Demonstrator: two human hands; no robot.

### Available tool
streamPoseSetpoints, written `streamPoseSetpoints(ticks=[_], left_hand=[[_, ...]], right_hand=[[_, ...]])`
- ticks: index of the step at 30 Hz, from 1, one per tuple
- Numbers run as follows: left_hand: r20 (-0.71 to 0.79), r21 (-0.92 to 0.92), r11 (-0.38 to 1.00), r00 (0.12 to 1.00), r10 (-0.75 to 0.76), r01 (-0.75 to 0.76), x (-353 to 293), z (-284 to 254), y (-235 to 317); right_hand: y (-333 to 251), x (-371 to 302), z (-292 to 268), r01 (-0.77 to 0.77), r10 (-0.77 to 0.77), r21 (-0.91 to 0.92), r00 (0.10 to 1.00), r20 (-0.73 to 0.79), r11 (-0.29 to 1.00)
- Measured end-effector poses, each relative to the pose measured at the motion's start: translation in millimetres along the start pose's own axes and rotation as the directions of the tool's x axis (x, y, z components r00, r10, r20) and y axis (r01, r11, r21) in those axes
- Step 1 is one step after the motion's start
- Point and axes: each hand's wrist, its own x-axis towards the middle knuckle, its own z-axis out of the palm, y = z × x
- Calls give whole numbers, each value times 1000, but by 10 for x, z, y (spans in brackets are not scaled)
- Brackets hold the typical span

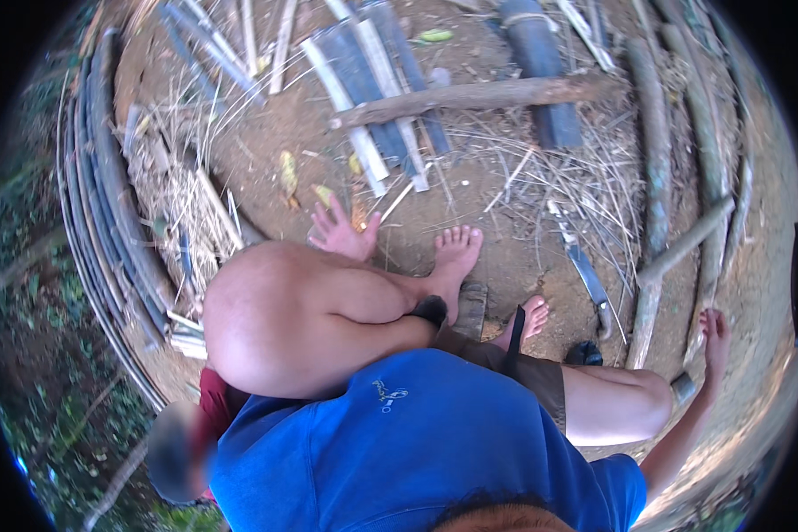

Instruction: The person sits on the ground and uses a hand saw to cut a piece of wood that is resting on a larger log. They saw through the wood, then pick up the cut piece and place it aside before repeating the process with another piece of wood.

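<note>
My left hand is open beyond my bent left knee, its fingers spread over the dirt and nothing in it. Past its fingertips lie split bamboo strips, dark on one face and pale at the edges. Off to the right, my right hand is raised with its fingers stretched out, and no object shows in it. A machete lies on the ground to the right of my bare feet, its handle pointing back toward me. Neither hand touches it.
A wooden branch lies across the strips and a thick bamboo piece. Dry shavings litter the dirt. Long bamboo poles edge the left side; logs line the right. Behind my left knee is a person in a red sleeve.
</note>
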Motion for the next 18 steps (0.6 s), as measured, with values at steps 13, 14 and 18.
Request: streamPoseSetpoints(ticks=[13, 14, 18], left_hand=[[157, -681, 325, 303, 940, -656, 935, -2532, 1470], [121, -719, 251, 239, 964, -648, 895, -2306, 1628], [97, -818, 108, 49, 994, -566, 597, -1328, 2191]], right_hand=[[1434, -1979, 1635, -467, 447, 114, 703, -554, 877], [1353, -2342, 1988, -541, 512, 149, 622, -592, 828], [504, -2832, 3039, -715, 791, 376, 414, -452, 589]])
